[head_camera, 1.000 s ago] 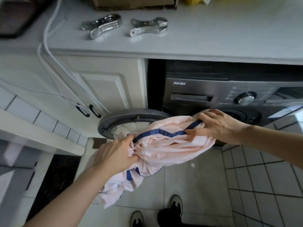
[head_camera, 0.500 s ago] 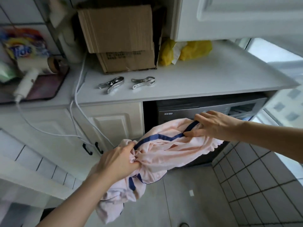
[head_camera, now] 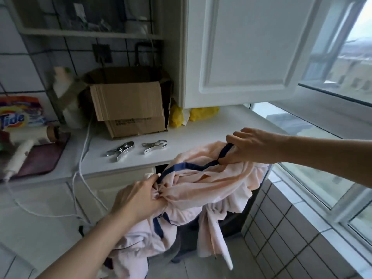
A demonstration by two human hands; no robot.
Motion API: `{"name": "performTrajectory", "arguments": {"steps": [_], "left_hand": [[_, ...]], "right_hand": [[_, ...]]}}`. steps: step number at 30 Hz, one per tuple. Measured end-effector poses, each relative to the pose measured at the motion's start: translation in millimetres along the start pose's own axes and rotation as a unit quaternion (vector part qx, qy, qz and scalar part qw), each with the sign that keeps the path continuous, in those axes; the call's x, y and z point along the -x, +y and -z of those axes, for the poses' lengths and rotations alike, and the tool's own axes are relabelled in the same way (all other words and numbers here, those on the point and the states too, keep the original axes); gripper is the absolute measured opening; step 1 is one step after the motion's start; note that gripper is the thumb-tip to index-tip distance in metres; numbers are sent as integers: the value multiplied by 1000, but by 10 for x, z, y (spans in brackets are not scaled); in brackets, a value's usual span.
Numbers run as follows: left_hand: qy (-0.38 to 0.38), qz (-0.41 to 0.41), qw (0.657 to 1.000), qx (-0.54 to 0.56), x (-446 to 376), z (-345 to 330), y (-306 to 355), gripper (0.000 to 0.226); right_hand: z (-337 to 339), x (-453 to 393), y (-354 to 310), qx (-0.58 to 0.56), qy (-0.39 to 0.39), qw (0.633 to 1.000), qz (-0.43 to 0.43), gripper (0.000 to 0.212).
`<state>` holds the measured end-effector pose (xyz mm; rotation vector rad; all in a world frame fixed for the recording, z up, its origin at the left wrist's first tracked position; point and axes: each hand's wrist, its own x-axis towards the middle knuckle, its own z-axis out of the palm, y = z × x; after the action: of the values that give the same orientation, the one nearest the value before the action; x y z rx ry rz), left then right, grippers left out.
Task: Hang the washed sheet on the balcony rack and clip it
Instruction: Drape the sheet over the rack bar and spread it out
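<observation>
In front of counter (head_camera: 201, 133): pink sheet (head_camera: 201, 190) bunched mid-air. Left hand (head_camera: 138, 200) fisted on gathered fabric; right hand (head_camera: 249, 146) pinching navy trim (head_camera: 189, 167). Advice: follow trim to corner, spread before rack. Steel clips (head_camera: 120, 151) wait on counter. Readable: "Tide" on detergent bag (head_camera: 18, 115).

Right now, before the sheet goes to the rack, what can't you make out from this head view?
- Balcony rack: nowhere in frame.
- Washing machine: mostly hidden behind the bunched sheet; door state unreadable.
- Sheet's full extent: its lower folds run off the bottom edge.
- Left hand fingertips: buried in fabric.
- Hair dryer: motion-blurred at the left edge.
- Two metal clips: visible on the counter, untouched.
</observation>
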<state>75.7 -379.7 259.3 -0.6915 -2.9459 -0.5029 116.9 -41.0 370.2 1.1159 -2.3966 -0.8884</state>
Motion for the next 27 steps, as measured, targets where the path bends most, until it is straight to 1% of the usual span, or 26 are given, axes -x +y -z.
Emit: {"name": "performTrajectory", "arguments": {"steps": [4, 6, 11, 16, 17, 19, 20, 23, 27], "left_hand": [[13, -25, 999, 34, -118, 166, 194, 46], [18, -26, 999, 44, -188, 248, 288, 42], [35, -37, 995, 85, -423, 483, 563, 41], [61, -56, 989, 119, -733, 717, 790, 42], [63, -58, 988, 126, -784, 776, 853, 39], [68, -69, 983, 158, -887, 889, 985, 23], [71, -80, 979, 175, -941, 941, 1054, 17], [77, -101, 971, 201, -1112, 1060, 1233, 14], [96, -97, 967, 218, -1418, 1134, 1420, 23]], "right_hand": [[225, 126, 225, 56, -2, 998, 2, 52], [326, 165, 346, 67, -11, 998, 9, 53], [611, 285, 739, 79, -26, 997, 8, 53], [807, 392, 1146, 125, -42, 991, -2, 61], [841, 415, 1232, 128, -45, 991, -4, 62], [906, 465, 1397, 134, -54, 989, -10, 65], [936, 493, 1481, 138, -58, 989, -15, 66], [1019, 585, 1745, 139, -73, 987, -48, 65], [1117, 719, 2069, 118, -109, 981, -109, 61]]}}
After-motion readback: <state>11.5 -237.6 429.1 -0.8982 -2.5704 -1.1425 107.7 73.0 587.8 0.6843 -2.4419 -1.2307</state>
